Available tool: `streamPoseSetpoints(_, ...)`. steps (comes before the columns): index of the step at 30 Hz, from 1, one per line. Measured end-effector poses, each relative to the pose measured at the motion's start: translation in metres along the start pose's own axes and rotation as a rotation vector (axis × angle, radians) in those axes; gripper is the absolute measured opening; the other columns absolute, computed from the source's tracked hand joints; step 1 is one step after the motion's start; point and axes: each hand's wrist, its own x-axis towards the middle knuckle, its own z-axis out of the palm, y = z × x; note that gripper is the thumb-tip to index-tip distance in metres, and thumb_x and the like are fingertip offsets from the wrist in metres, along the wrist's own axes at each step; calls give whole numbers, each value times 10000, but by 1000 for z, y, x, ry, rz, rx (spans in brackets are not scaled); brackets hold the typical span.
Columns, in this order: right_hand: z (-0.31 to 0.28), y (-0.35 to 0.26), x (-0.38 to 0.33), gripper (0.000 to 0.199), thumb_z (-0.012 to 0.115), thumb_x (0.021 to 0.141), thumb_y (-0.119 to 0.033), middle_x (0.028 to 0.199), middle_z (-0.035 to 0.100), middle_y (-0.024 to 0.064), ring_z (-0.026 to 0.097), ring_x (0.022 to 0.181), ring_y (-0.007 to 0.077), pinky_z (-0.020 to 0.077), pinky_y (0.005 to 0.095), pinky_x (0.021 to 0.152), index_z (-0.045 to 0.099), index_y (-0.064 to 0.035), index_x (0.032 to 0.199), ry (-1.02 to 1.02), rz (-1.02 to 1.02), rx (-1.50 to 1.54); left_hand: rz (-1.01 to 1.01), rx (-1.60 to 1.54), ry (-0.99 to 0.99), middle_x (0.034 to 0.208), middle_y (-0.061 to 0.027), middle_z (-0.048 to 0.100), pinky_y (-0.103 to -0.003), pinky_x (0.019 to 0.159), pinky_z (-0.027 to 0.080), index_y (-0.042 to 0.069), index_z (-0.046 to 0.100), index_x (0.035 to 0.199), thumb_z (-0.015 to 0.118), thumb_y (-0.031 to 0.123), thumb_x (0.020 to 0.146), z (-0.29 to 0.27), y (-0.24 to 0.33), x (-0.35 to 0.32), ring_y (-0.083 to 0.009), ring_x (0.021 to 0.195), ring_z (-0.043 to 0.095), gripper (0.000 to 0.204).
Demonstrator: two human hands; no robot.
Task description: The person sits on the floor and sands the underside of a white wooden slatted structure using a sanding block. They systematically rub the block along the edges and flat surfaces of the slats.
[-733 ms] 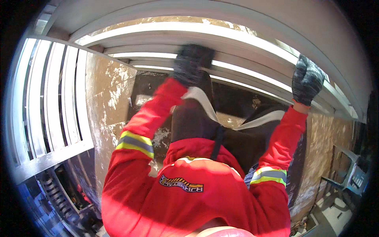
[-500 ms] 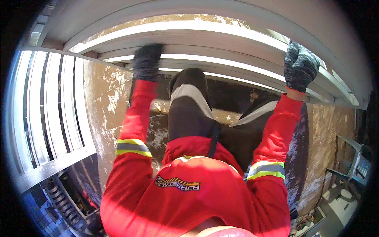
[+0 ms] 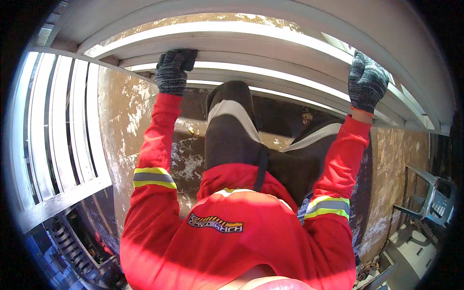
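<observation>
A large slatted frame of pale grey bars point(image 3: 270, 46) spans the top of the view in front of me. In its dark-gloved fingers, my left hand point(image 3: 171, 75) holds a small dark pad point(image 3: 189, 59) flat against one of the bars, toward the frame's left end. Whether that pad is sandpaper or a sponge I cannot make out. Farther right, my right hand point(image 3: 368, 81), in the same kind of grey knitted glove, is wrapped over a bar of the frame; its fingertips are hidden behind the bar.
Another slatted panel point(image 3: 60, 125) with bright white bars stands at the left. A dark plastic crate point(image 3: 79, 244) lies at lower left. At right are a grey-blue chair-like frame point(image 3: 432, 198) and a pale box-like case point(image 3: 411, 253). The floor point(image 3: 130, 121) is brown with white paint patches.
My left hand has moved slightly left along the bar with the pad, and is less blurred now. My right hand keeps its hold in nearly the same spot.
</observation>
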Motion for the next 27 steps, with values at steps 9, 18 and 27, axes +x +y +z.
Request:
streamPoseSetpoints(9, -2, -6, -4, 202, 586, 841, -244, 673, 605, 119, 580, 646, 316, 439, 425, 639, 649, -96, 719, 63, -29, 52, 96, 326, 79, 917, -48, 557, -455, 820, 436, 215, 637, 858, 603, 267, 703, 126, 211, 18, -271, 949, 537, 167)
streamPoseSetpoints(18, -37, -24, -50, 482, 567, 870, -180, 1321, 459, 208, 383, 1282, 343, 225, 481, 1108, 463, 4, 1303, 98, 194, 145, 114, 260, -45, 805, -46, 636, -453, 764, 443, 158, 650, 860, 605, 222, 744, -8, -39, -4, -278, 790, 595, 140)
streamPoseSetpoints(27, -20, 34, -20, 190, 523, 890, -177, 903, 651, 128, 607, 856, 285, 450, 427, 849, 661, -64, 956, -139, 42, -21, -147, 608, 129, 958, -56, 664, -401, 760, 501, 200, 701, 955, 593, 184, 804, -44, -88, -31, -298, 851, 611, 186)
